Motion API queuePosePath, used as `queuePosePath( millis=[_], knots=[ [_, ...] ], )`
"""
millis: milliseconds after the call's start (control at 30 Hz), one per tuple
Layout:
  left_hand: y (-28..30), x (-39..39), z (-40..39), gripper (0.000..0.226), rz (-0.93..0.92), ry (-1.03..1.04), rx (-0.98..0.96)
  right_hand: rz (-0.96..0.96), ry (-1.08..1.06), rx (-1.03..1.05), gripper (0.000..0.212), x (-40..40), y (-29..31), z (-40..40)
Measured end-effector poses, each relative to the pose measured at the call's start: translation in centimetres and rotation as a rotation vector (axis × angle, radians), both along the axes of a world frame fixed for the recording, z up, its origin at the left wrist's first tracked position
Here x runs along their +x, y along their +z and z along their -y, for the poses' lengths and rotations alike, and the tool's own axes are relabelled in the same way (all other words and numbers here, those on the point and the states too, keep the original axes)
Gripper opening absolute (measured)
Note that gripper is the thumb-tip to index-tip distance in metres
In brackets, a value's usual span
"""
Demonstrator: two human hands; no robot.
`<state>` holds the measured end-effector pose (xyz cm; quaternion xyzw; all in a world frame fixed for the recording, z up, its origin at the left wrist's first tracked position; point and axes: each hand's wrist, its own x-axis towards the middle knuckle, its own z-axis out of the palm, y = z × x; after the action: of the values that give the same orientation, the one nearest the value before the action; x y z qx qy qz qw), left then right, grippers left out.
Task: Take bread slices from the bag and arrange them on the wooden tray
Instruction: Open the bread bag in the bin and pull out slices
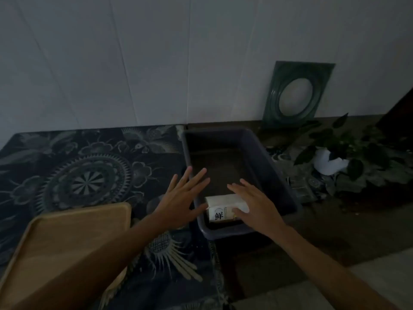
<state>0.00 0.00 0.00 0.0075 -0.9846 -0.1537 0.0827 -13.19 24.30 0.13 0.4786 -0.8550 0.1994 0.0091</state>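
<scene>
The tray [67, 242] is lying empty at seven o'clock. Both hands are spreading open over the bin [279, 182]: the left hand [181, 204] gripping nothing, the right hand [257, 206] resting fingers on the bag [220, 204], which is sitting in the bin's near end.

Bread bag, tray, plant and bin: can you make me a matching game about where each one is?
Things:
1. bread bag
2. wooden tray
3. leafy plant
4. dark bin

Places:
A. far right, near the wall
B. middle of the table, beside the patterned cloth
C. inside the bin, at its near end
D. bottom left, on the patterned cloth

Pairs: 1-C, 2-D, 3-A, 4-B.

Both hands are open: the left hand hovers by the bin's left rim, and the right hand reaches over the bag.
</scene>
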Motion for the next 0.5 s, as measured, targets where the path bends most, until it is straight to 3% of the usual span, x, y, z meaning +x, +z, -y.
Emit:
queuePosePath(
  millis=[200,367,500],
  knots=[
    [-1.6,-0.9,-0.6,0.063,-0.003,-0.074,0.17,-0.115,-0.052,0.045,0.057,-0.5,-1.4,-0.3],
    [-2.8,-1.7,-1.9,0.064,0.004,-0.074,0.232,-0.21,-0.019,-0.08,0.04,-2.2,-2.4,-0.2],
    [-3.0,-2.2,-3.0,0.05,-0.074,-0.018,0.28,-0.192,0.031,-0.18,0.026,-3.6,-3.2,-0.3]
  ],
)
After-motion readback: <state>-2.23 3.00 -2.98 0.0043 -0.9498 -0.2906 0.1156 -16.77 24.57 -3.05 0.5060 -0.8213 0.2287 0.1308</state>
